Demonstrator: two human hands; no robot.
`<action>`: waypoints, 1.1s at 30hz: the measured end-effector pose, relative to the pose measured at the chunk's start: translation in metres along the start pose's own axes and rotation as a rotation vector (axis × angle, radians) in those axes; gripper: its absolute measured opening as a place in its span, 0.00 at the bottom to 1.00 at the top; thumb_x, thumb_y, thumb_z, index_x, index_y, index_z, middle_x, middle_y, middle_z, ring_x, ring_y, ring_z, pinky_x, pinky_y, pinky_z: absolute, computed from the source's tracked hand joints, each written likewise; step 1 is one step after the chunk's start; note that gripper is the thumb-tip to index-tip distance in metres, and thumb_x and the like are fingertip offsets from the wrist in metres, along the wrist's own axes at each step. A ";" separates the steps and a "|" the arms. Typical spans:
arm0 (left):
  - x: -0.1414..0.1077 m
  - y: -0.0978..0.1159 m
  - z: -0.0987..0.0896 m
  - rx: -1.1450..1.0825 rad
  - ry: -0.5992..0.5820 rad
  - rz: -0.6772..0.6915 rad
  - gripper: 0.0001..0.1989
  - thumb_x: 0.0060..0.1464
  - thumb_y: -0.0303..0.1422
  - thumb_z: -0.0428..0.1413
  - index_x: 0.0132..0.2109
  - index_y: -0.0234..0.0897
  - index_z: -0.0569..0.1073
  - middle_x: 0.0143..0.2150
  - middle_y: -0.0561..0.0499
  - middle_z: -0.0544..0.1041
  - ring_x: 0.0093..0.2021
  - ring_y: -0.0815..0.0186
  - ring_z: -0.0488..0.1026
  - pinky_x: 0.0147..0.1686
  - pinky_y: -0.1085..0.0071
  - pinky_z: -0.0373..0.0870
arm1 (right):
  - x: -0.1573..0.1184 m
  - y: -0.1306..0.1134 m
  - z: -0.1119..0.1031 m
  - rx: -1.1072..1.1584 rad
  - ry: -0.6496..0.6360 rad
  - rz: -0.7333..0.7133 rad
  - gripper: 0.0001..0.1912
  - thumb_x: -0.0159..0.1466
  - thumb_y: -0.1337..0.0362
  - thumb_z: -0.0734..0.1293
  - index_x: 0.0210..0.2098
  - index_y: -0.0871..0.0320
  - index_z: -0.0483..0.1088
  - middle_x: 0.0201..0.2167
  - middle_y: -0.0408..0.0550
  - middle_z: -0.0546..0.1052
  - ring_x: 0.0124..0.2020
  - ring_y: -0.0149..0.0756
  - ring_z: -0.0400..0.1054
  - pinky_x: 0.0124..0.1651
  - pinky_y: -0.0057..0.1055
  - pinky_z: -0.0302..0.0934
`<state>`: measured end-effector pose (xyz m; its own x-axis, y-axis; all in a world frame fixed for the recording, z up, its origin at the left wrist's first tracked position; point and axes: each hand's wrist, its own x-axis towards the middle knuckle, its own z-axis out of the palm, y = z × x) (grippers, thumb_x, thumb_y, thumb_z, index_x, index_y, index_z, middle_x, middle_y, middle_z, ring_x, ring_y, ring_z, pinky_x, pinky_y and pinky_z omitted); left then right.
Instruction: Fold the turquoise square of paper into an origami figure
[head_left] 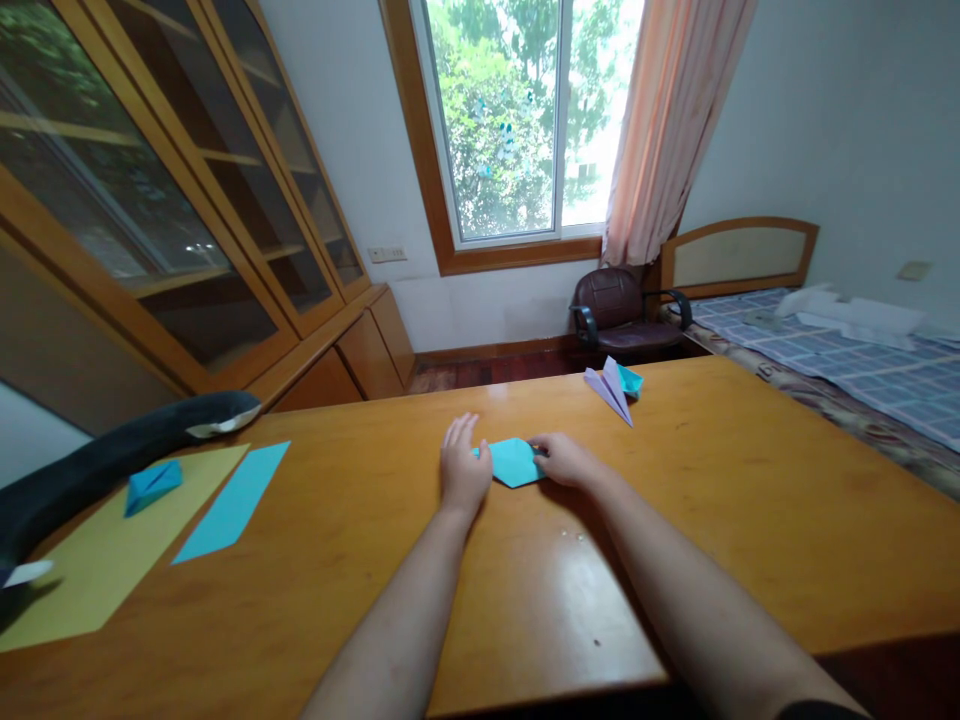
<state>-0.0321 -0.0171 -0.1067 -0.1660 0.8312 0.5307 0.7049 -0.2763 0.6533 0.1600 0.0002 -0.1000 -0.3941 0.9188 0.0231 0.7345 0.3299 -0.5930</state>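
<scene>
A light-blue folded sheet of paper (514, 463) lies on the wooden table between my two hands. My left hand (465, 470) rests at its left end, fingers stretched forward and the thumb touching the paper. At the right end, the curled fingers of my right hand (568, 460) grip the paper's edge; the fingertips are partly hidden. Beyond my right hand sit a lilac paper plane (611, 391) and a small turquoise folded paper piece (630, 381) partly behind it.
To the left are a yellow sheet (97, 560), a blue folded paper piece (153, 487) on it, a blue paper strip (236, 503) and a dark curved object (112, 450). The table's (750, 520) far edge faces a brown armchair (622, 310); a bed (847, 350) stands right.
</scene>
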 end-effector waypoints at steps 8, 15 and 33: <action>-0.012 0.006 0.018 0.260 -0.578 0.336 0.18 0.59 0.30 0.45 0.54 0.35 0.70 0.58 0.43 0.68 0.59 0.57 0.63 0.60 0.56 0.57 | -0.006 -0.017 0.002 -0.448 0.158 -0.106 0.12 0.64 0.65 0.58 0.36 0.57 0.73 0.38 0.52 0.76 0.40 0.39 0.67 0.42 0.31 0.55; -0.018 0.006 0.026 0.234 -0.617 0.247 0.20 0.59 0.28 0.41 0.56 0.33 0.67 0.58 0.41 0.68 0.59 0.60 0.63 0.61 0.61 0.56 | -0.010 -0.033 0.026 -0.357 0.204 -0.204 0.13 0.65 0.68 0.57 0.42 0.62 0.72 0.42 0.55 0.75 0.45 0.39 0.67 0.51 0.31 0.56; -0.017 0.005 0.017 0.253 -0.766 0.214 0.28 0.59 0.36 0.45 0.64 0.34 0.55 0.66 0.40 0.54 0.65 0.54 0.51 0.63 0.54 0.49 | -0.005 -0.002 0.055 -0.153 0.111 -0.160 0.27 0.64 0.69 0.53 0.62 0.69 0.54 0.63 0.63 0.56 0.64 0.44 0.49 0.65 0.43 0.45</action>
<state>-0.0139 -0.0244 -0.1223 0.4394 0.8965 0.0557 0.8167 -0.4245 0.3909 0.1300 -0.0171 -0.1432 -0.4554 0.8674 0.2004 0.7461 0.4947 -0.4457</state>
